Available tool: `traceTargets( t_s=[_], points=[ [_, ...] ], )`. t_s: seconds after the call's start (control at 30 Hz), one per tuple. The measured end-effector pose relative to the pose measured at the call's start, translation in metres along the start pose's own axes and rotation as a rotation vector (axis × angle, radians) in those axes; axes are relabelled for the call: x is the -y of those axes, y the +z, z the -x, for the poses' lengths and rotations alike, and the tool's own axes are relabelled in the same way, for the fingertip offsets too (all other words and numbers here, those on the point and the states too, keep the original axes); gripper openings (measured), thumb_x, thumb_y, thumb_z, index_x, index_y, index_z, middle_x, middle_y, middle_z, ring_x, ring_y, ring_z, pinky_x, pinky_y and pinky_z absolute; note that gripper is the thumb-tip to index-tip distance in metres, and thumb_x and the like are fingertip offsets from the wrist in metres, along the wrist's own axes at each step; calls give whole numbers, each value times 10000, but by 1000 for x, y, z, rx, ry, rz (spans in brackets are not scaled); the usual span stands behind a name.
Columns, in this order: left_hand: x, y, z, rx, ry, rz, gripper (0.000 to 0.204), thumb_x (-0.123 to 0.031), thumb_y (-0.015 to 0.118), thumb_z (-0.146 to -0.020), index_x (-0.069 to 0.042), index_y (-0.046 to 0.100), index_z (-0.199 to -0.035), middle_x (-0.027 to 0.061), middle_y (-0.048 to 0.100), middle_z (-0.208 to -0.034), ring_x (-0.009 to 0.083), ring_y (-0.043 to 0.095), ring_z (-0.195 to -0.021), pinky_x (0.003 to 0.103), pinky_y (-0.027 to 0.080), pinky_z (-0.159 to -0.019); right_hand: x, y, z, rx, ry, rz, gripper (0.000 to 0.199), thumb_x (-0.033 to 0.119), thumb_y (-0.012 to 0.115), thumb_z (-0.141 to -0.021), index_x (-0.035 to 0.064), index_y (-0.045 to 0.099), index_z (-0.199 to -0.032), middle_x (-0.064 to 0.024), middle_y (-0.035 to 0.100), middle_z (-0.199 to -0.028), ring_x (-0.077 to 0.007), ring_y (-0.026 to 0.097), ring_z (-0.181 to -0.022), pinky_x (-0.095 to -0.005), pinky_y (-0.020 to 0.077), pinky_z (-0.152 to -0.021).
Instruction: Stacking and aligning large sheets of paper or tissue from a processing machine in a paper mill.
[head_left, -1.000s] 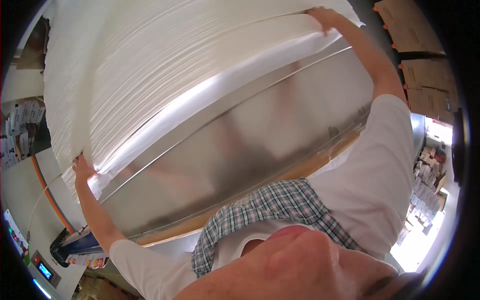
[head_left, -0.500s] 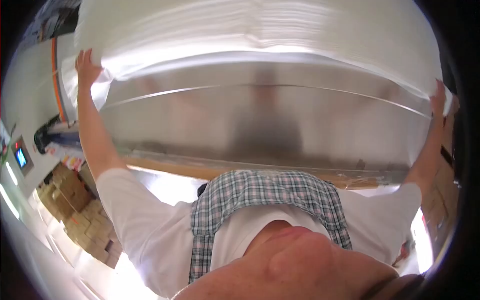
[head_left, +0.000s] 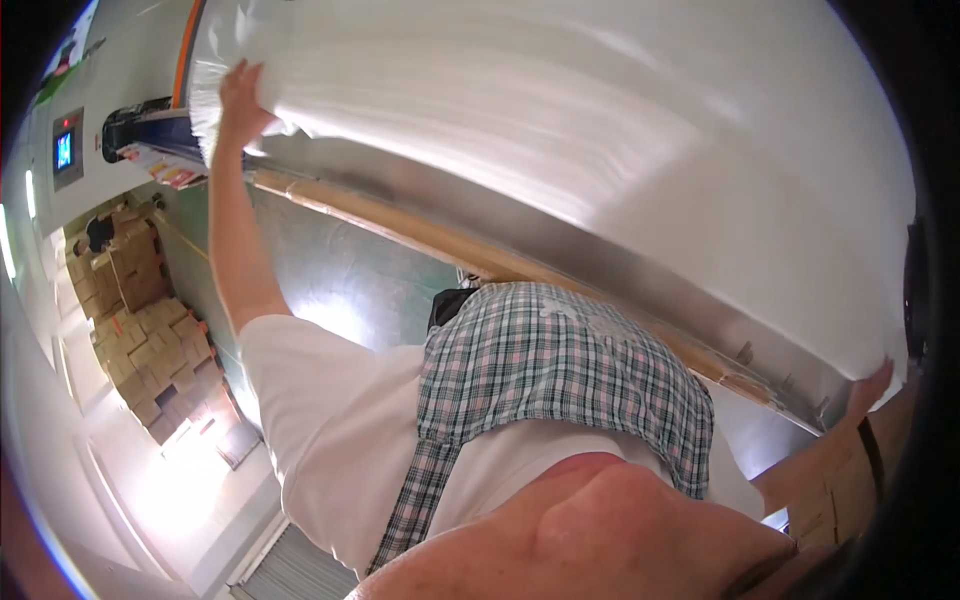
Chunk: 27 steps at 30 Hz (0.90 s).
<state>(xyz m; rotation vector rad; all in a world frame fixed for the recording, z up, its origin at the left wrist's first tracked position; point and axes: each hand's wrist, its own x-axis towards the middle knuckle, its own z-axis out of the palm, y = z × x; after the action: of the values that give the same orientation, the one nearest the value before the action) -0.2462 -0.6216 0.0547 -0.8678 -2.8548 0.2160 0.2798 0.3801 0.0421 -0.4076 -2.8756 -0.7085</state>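
Note:
A wide white sheet of thin cloth or film (head_left: 480, 130) spans the upper part of the head view, rippled along its near side. My left hand (head_left: 243, 105) is at its near left corner, thumb apart from the fingers, the edge bunched beside the thumb. Frayed white strands hang along that left side. At the far right, my right hand (head_left: 872, 388) grips the sheet's near right corner; part of its fingers is hidden. Both arms are spread wide. Beneath the sheet lies a shiny metal surface (head_left: 440, 215), now a narrow strip along the near side.
A wooden rail (head_left: 390, 228) edges the metal surface, close against my checked apron. Stacked brown cartons (head_left: 150, 350) stand on the floor at left. A control panel with a lit screen (head_left: 66, 148) is on the pale machine side at upper left. More brown cardboard (head_left: 845, 490) sits at lower right.
The sheet's near edge has come toward me, covering much of the metal surface. Both hands have moved with it, the right one noticeably nearer. My view has turned, so the rail now slants.

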Motion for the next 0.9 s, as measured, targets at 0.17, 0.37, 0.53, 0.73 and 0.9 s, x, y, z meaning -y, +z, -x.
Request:
traceTargets(
  t_s=[0.17, 0.37, 0.53, 0.73, 0.9],
  points=[
    [-35, 16, 94, 251, -209, 50, 818, -112, 734, -440, -143, 403, -1188, 179, 308, -1286, 369, 240, -1215, 446, 198, -1026, 122, -6, 62, 208, 85, -217, 423, 169, 564, -764, 93, 458, -1166, -191, 397, -1236, -339, 338, -1178, -412, 289, -966],
    [-21, 23, 85, 431, -269, 41, 878, -47, 737, -388, -193, 401, -1186, 156, 298, -1299, 386, 220, -1223, 446, 213, -1025, 145, -21, 83, 439, 218, -254, 481, 156, 607, -730, 118, 433, -1177, -196, 367, -1246, -340, 336, -1177, -411, 315, -946],
    [-22, 27, 12, 1045, -271, -108, 839, -80, 731, -406, -176, 421, -1179, 172, 410, -1225, 352, 360, -1156, 450, 353, -926, 89, 11, 44, 984, 70, -410, 453, 116, 588, -702, 93, 439, -1129, -174, 419, -1174, -357, 396, -1102, -415, 346, -910],
    [-2, 84, -98, 1357, -191, -262, 608, -32, 546, -532, -162, 532, -1126, 176, 549, -1069, 359, 515, -979, 420, 438, -791, 145, 57, -111, 1565, -200, -260, 475, -26, 496, -690, 70, 449, -1153, -201, 511, -1092, -321, 480, -1038, -368, 368, -881],
    [-17, 95, -93, 1162, -167, 4, 510, -48, 460, -615, -123, 543, -1113, 142, 554, -1080, 321, 505, -1009, 388, 414, -840, 62, 134, -65, 1505, -158, -215, 479, -16, 480, -665, 48, 481, -1140, -203, 555, -1026, -320, 517, -996, -364, 403, -831]
  ],
)
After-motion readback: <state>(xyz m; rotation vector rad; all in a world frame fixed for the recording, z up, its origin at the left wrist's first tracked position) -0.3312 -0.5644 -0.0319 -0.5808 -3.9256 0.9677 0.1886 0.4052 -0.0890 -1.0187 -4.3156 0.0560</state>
